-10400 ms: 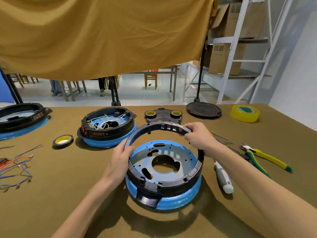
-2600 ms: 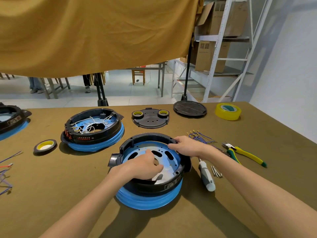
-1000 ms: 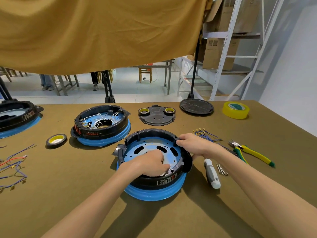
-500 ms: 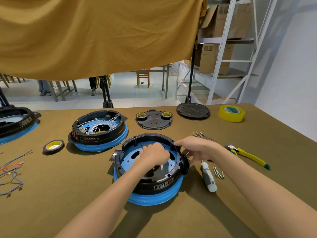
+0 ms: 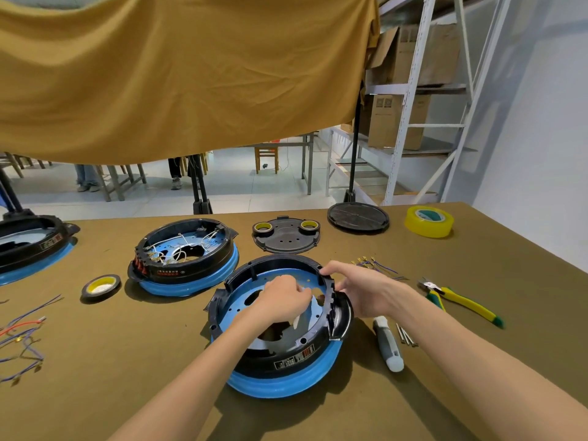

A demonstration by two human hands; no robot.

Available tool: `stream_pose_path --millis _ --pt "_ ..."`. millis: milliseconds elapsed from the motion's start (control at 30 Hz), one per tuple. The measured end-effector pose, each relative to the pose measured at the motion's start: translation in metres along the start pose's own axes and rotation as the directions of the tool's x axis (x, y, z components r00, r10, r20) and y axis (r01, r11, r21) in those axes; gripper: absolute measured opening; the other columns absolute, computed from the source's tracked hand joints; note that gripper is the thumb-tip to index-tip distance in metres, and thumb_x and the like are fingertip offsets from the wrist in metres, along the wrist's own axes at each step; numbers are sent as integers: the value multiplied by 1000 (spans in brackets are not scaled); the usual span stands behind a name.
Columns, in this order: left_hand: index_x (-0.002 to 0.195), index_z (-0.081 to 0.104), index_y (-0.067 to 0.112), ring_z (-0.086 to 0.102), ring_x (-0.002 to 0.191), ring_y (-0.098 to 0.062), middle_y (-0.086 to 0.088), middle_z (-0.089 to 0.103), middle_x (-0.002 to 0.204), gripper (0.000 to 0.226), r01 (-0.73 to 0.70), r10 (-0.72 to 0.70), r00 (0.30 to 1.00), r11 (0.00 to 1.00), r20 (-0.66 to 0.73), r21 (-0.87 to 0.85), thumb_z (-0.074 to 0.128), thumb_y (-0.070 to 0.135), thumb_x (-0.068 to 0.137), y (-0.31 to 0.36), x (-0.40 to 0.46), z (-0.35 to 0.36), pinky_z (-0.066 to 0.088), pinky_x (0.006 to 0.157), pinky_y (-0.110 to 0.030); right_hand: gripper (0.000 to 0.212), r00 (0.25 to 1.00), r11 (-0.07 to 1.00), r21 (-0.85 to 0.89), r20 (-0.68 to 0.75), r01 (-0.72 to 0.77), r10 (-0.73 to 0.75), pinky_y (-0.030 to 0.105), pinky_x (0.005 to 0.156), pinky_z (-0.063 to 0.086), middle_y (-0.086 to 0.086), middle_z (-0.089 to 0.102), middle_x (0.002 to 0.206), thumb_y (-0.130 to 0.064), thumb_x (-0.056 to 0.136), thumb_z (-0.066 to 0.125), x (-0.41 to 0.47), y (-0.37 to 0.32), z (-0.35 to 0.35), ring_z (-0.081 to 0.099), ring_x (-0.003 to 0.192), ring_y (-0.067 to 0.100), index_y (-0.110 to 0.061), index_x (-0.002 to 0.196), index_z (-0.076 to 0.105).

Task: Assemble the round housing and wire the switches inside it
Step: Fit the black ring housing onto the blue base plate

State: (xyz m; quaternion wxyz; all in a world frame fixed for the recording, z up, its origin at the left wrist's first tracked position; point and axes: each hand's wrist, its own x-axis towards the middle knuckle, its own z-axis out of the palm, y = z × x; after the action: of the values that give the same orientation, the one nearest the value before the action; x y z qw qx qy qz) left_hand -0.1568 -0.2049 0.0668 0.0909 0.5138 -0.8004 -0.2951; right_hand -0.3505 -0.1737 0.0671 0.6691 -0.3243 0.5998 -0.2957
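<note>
Round housing: black plastic ring seated on a blue base, a blue perforated plate with a large central cut-out inside it, a printed label on the near wall, and a projecting black tab on the right side. It stands on the brown-covered table, near the middle, just near and right of a second housing (that one already holds white wires).

Left hand: reaches from the near left into the ring, fingers curled over the plate; whether they pinch anything cannot be told.

Right hand: comes from the near right, fingers curled over the far right rim of the ring, gripping it, thumb on the outside near the tab.

Nearby items: screwdriver lying just right of the housing; yellow-handled pliers further right; loose wires beyond the right hand; black lid carrying two small tape rolls at the far side; yellow tape roll at the far right.
</note>
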Motion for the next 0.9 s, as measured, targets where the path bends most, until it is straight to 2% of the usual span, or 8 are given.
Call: stream_pose_path --millis 100,167,233,367,500,600,767,900 --pt "65 50 15 46 62 -20 -9 47 63 41 -34 32 999 998 -31 -61 49 30 103 0 -1 -5 42 68 -32 66 991 990 85 -73 114 -108 32 68 58 9 79 95 -44 72 83 -1 -1 7 78 79 24 -6 121 60" --pt "92 72 16 59 81 -17 -9 68 88 26 -89 76 993 988 -95 -130 51 27 103 1 -3 -14 49 75 -34 60 965 975 63 -171 214 -200 31 66 57 8 80 92 -43 74 82 -6 -9 10 78 77 22 -7 118 64" --pt "118 72 23 63 102 -10 4 72 113 24 -160 107 974 949 -200 -272 52 27 104 5 -8 -29 48 79 -24 59 906 946 -48 -276 321 -321 31 66 57 9 80 90 -45 72 81 -14 -22 12 77 77 22 -6 114 69" --pt "108 75 24 73 102 -15 5 79 102 21 -180 43 977 683 -207 -708 54 29 105 17 -22 -58 57 84 -25 64 700 786 -301 -357 540 -618 43 73 61 10 78 86 -51 55 78 -35 -48 25 73 74 22 -5 100 77" --pt "118 71 13 76 101 -16 -5 79 109 28 -99 71 994 386 -77 -917 51 30 107 26 -36 -69 57 88 -33 57 450 545 -557 -313 627 -837 15 64 53 -10 74 85 -45 58 81 -48 -52 51 69 80 -5 -23 107 63" --pt "126 64 7 75 104 -24 -15 77 111 34 -62 62 997 249 -48 -967 58 31 103 19 -45 -71 60 85 -35 72 290 271 -729 -104 628 -951 17 77 57 -13 68 102 -42 62 81 -48 -41 68 68 92 2 -21 125 52" --pt "128 63 8 74 107 -27 -15 76 114 32 38 59 996 335 61 -942 59 26 102 -10 -62 -55 57 96 -41 87 188 -12 -906 100 422 -977 23 92 53 3 65 122 -39 69 84 -45 -16 77 64 107 17 -7 141 47" --pt "130 62 5 69 117 -32 -18 73 121 32 -19 96 995 311 11 -950 58 21 103 -23 -70 -46 50 108 -48 85 168 -29 -895 115 445 -979 25 90 55 2 65 120 -36 68 86 -44 -7 84 64 105 16 -7 139 48"
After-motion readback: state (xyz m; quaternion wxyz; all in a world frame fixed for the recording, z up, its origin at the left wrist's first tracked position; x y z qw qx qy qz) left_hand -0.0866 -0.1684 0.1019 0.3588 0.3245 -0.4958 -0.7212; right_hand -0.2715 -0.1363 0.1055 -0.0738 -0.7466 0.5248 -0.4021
